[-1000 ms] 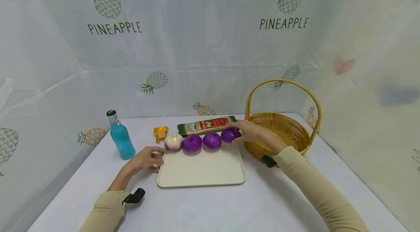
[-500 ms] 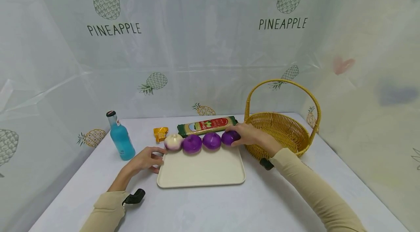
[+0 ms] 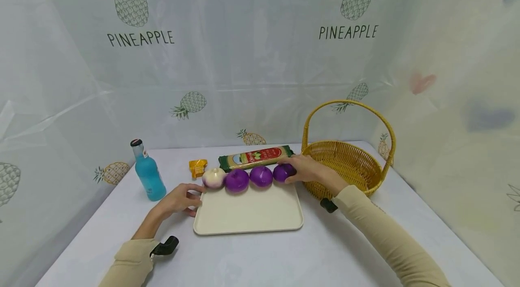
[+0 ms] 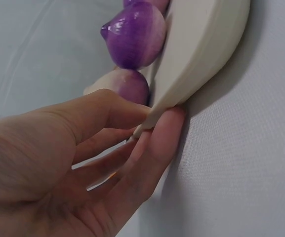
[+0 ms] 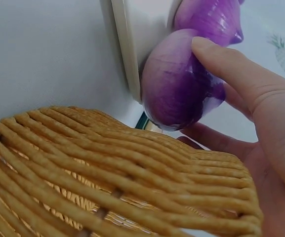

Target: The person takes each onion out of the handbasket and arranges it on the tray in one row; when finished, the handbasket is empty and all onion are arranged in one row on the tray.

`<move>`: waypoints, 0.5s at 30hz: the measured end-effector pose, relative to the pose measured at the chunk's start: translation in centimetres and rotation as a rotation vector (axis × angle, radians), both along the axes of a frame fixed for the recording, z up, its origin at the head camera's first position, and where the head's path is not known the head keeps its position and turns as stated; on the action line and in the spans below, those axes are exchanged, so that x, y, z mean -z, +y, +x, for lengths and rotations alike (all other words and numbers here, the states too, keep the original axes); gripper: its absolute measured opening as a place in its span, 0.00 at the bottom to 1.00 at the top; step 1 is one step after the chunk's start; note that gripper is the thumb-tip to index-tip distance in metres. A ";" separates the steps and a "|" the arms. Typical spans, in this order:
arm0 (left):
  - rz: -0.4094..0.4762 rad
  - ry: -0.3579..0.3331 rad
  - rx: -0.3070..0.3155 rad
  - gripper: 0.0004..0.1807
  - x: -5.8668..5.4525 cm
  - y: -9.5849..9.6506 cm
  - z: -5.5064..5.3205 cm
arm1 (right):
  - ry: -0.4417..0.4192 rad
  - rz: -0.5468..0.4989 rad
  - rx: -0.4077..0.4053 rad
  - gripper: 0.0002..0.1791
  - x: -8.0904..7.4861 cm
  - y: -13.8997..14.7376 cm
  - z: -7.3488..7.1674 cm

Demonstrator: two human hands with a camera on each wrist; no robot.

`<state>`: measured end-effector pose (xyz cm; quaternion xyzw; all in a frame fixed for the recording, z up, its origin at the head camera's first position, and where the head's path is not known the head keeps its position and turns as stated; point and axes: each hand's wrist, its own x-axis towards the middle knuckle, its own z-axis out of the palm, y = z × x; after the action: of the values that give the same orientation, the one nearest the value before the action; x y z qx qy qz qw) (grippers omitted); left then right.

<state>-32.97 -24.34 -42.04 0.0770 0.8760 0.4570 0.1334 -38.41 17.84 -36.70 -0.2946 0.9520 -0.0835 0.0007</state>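
Note:
A cream tray (image 3: pixel 248 215) lies on the table with a row of onions along its far edge. My left hand (image 3: pixel 178 199) pinches the tray's left rim between thumb and fingers, close to the whitish onion (image 3: pixel 214 178). Two purple onions (image 3: pixel 237 181) sit in the middle of the row. At the right end, my right hand (image 3: pixel 306 168) grips another purple onion (image 5: pixel 177 81), its thumb on the near side and fingers reaching behind. Part of that onion is hidden by the hand in the head view.
A wicker basket (image 3: pixel 345 165) with a tall handle stands right of the tray, under my right forearm. Behind the onions lies a green and gold packet (image 3: pixel 257 156). An orange wrapped piece (image 3: pixel 197 168) and a blue bottle (image 3: pixel 149 174) are at left.
My right hand has settled closer around the rightmost onion, its wrist shifting slightly left. The left hand keeps its hold on the tray rim. The head view has tilted a little.

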 end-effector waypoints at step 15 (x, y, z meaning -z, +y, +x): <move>-0.293 0.240 0.051 0.23 -3.6 1.2 0.8 | 0.083 -0.038 0.105 0.34 -2.2 1.2 1.8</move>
<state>-32.19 -23.15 -38.46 0.1328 0.9405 0.3087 0.0494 -36.62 19.06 -34.50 -0.2475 0.9636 -0.0891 -0.0486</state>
